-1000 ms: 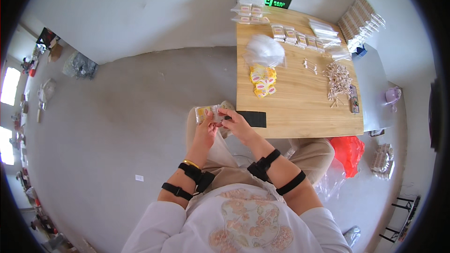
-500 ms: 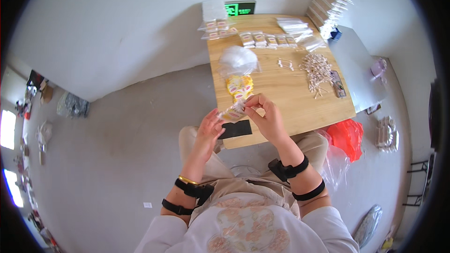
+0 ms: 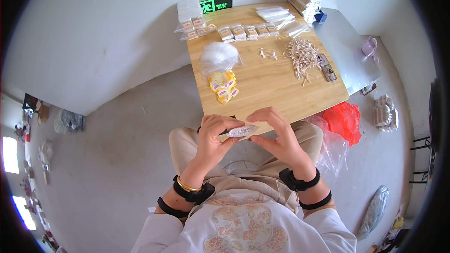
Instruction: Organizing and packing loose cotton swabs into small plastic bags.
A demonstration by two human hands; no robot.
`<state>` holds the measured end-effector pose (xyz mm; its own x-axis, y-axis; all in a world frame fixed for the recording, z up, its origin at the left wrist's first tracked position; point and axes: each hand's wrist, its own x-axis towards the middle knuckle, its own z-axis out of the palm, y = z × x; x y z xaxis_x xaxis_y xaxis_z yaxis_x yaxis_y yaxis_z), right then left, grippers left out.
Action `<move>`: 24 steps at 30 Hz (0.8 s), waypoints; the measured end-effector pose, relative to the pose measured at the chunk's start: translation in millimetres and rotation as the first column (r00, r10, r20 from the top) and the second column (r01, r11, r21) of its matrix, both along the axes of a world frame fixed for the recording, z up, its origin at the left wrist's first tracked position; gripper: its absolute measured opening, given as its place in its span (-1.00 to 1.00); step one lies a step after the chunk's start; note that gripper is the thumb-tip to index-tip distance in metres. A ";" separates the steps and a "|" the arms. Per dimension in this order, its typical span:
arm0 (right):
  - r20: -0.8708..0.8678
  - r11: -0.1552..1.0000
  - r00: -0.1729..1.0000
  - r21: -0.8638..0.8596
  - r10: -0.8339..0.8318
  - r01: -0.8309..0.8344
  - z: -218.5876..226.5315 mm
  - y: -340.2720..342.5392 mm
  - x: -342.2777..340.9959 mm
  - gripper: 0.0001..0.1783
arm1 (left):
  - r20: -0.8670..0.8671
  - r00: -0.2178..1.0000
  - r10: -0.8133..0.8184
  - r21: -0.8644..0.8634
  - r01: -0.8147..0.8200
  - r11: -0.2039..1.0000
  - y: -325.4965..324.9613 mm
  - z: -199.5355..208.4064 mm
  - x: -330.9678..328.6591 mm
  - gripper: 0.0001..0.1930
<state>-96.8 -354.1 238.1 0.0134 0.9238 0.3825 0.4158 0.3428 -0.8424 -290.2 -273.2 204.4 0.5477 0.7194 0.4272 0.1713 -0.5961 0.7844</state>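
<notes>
My left hand (image 3: 213, 136) pinches a small clear bag of cotton swabs (image 3: 241, 131) between thumb and fingers, above the table's near edge. The round swab ends face me through the plastic. My right hand (image 3: 282, 138) is open around the bag's right end, thumb and fingers apart; whether the thumb touches the bag I cannot tell. Past my left hand lies a heap of yellow and white printed cards (image 3: 222, 85), with a pile of clear plastic bags (image 3: 218, 56) behind it. A black flat item (image 3: 229, 118) on the table is mostly hidden by my left hand.
Loose cotton swabs (image 3: 302, 56) are heaped at the right, beside a phone (image 3: 327, 68). A few swabs (image 3: 268, 54) lie mid-table. Filled packets (image 3: 248, 33) line the back, near stacked packs (image 3: 193, 21) and clear sleeves (image 3: 274, 14). A red plastic bag (image 3: 342, 122) is on the floor.
The bag has been turned so that its swab ends face me, and both hands have come closer to my body. My right hand has let go of the bag and spread its fingers.
</notes>
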 end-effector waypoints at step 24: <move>-0.272 0.977 0.947 -0.177 -0.168 0.123 -41.8 3.2 14.4 -0.86 | 0.276 0.961 -0.003 -0.556 0.163 0.815 0.5 -9.0 13.2 -0.89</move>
<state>-82.4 -350.9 196.3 0.2390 0.9513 0.1947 0.1869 0.1517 -0.9706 -277.0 -272.7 195.4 0.5481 0.8320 0.0861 -0.1077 -0.0318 0.9937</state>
